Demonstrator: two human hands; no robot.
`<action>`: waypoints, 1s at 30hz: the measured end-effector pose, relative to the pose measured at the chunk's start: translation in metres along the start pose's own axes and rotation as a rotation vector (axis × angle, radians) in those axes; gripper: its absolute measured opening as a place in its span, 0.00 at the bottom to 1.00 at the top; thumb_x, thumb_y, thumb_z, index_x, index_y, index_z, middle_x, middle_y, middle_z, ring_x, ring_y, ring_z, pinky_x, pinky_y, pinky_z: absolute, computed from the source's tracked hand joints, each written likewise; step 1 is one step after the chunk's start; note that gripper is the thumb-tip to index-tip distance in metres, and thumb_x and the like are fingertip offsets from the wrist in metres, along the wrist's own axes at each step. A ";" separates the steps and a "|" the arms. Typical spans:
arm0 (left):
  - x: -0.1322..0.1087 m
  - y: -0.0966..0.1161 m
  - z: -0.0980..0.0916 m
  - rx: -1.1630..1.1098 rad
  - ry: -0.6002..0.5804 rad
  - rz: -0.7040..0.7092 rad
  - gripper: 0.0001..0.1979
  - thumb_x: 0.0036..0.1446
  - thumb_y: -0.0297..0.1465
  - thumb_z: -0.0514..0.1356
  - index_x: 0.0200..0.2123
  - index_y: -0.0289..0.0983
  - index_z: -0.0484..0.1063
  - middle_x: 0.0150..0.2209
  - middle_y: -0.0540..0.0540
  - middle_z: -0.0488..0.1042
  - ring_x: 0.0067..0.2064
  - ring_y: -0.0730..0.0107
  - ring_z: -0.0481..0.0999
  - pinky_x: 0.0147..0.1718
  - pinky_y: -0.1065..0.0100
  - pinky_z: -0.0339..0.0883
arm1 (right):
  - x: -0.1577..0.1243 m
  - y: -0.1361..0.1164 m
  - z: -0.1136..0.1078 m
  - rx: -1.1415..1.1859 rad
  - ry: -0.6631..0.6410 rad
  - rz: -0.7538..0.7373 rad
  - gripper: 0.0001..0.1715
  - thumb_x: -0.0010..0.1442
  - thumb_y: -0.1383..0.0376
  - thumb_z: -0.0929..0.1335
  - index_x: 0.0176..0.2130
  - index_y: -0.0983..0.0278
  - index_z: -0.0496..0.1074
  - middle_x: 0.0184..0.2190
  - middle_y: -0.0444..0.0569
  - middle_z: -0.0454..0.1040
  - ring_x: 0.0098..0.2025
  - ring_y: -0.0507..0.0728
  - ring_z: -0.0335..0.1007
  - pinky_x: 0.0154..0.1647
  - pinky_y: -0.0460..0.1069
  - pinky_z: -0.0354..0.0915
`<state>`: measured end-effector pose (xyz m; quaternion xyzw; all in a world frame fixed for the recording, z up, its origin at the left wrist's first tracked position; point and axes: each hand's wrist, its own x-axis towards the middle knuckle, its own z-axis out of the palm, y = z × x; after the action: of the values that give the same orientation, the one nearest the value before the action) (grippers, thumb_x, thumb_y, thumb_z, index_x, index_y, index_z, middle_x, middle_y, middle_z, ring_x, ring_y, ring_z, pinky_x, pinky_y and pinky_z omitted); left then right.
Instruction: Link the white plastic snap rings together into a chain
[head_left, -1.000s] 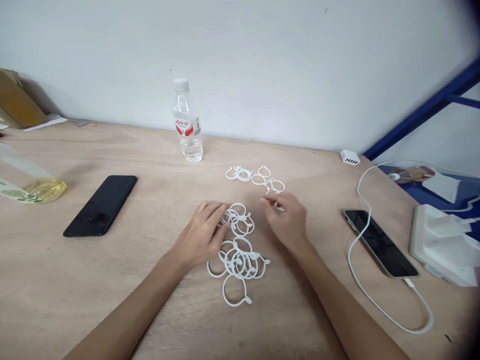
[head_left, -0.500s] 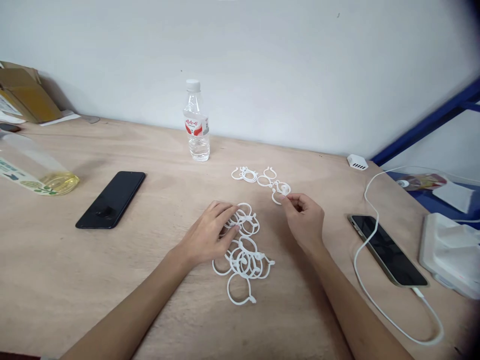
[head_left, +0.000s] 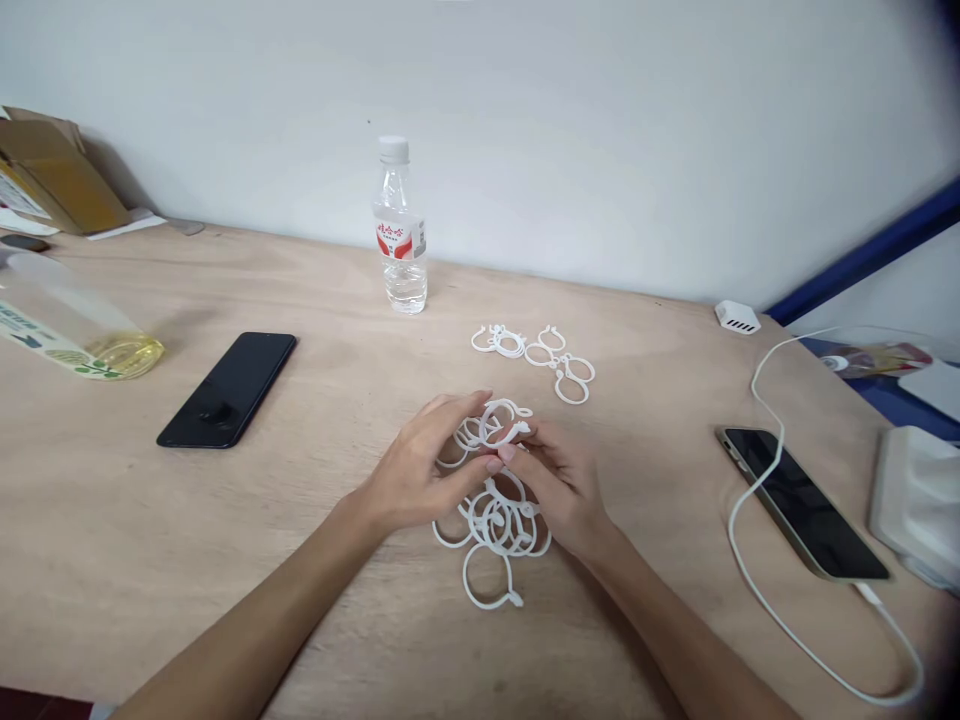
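Observation:
A loose pile of white plastic rings (head_left: 491, 530) lies on the wooden table (head_left: 337, 560) in front of me. My left hand (head_left: 424, 470) and my right hand (head_left: 559, 480) meet just above the pile's far side. Both pinch one white ring (head_left: 501, 418) between their fingertips, lifted slightly off the table. Farther back, a smaller row of white rings (head_left: 536, 355) lies flat, apart from both hands.
A clear water bottle (head_left: 401, 235) stands at the back by the wall. A black phone (head_left: 229, 388) lies at left, beside a tipped bottle with yellow liquid (head_left: 82, 335). At right a second phone (head_left: 802, 500) is plugged into a white cable (head_left: 795, 620). A cardboard box (head_left: 52, 170) sits far left.
My right hand left a ring in the far row and came back to the pile. Both hands now hold one ring together. The view shifted slightly.

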<state>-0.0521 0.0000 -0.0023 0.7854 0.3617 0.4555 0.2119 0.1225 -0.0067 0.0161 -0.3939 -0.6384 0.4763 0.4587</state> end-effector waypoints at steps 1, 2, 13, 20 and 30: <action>0.001 0.000 0.000 -0.021 0.012 0.019 0.25 0.58 0.32 0.62 0.58 0.37 0.63 0.49 0.39 0.74 0.50 0.60 0.74 0.49 0.58 0.69 | 0.000 0.000 0.001 0.011 -0.004 0.004 0.09 0.61 0.62 0.66 0.30 0.63 0.70 0.26 0.43 0.70 0.29 0.52 0.66 0.31 0.47 0.64; 0.001 0.001 0.000 -0.036 0.022 0.036 0.23 0.58 0.31 0.62 0.56 0.37 0.65 0.49 0.39 0.75 0.49 0.60 0.74 0.49 0.58 0.68 | -0.001 0.000 0.001 0.018 -0.009 0.008 0.09 0.61 0.62 0.66 0.30 0.63 0.70 0.25 0.43 0.69 0.28 0.52 0.65 0.30 0.46 0.63; 0.003 0.004 -0.001 0.074 0.075 0.036 0.23 0.54 0.27 0.62 0.54 0.35 0.66 0.42 0.41 0.73 0.43 0.63 0.72 0.42 0.61 0.69 | -0.001 0.002 -0.005 -0.196 -0.077 -0.079 0.13 0.63 0.63 0.62 0.29 0.64 0.70 0.26 0.45 0.69 0.29 0.52 0.65 0.31 0.47 0.63; 0.001 -0.002 -0.001 0.292 0.130 0.203 0.19 0.54 0.30 0.62 0.50 0.38 0.67 0.38 0.43 0.72 0.38 0.64 0.68 0.37 0.60 0.68 | 0.001 0.005 -0.005 -0.392 0.134 -0.268 0.02 0.56 0.66 0.69 0.33 0.62 0.73 0.25 0.44 0.72 0.27 0.52 0.67 0.30 0.48 0.66; 0.000 -0.006 -0.001 0.244 0.128 0.238 0.15 0.57 0.31 0.62 0.47 0.36 0.67 0.35 0.44 0.69 0.36 0.65 0.66 0.36 0.61 0.67 | 0.007 0.005 -0.010 -0.290 0.084 -0.412 0.10 0.56 0.72 0.70 0.36 0.59 0.79 0.27 0.45 0.78 0.30 0.54 0.72 0.33 0.50 0.70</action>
<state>-0.0553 0.0044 -0.0056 0.8119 0.3315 0.4792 0.0364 0.1303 0.0034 0.0139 -0.3365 -0.7473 0.2593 0.5110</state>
